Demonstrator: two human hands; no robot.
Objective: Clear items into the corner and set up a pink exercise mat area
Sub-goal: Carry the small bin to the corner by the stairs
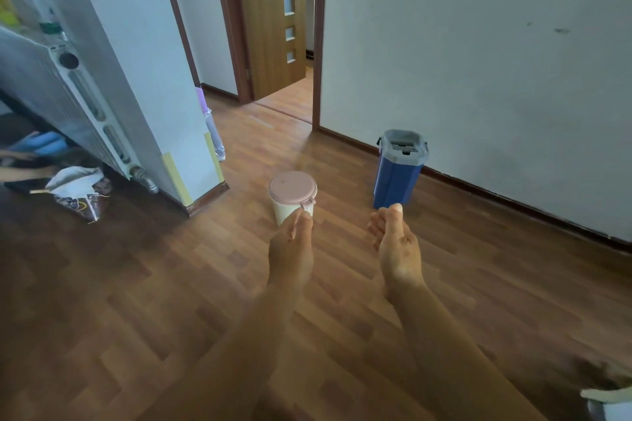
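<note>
A small white bin with a pink lid (292, 193) stands on the wooden floor in the middle of the room. To its right, by the wall, stands a blue mop bucket with a grey top (398, 169). Both my arms stretch forward over the floor. My left hand (290, 248) reaches toward the bin, its fingertips just at the bin's near side, fingers straight and together. My right hand (396, 246) is held out with straight fingers pointing at the base of the blue bucket, holding nothing. No pink mat is in view.
A white radiator (85, 102) hangs on the left wall with bottles on the sill above. A crumpled bag (80, 193) lies on the floor below it. A purple-topped bottle (210, 128) stands behind the wall corner. An open doorway (284, 44) lies ahead.
</note>
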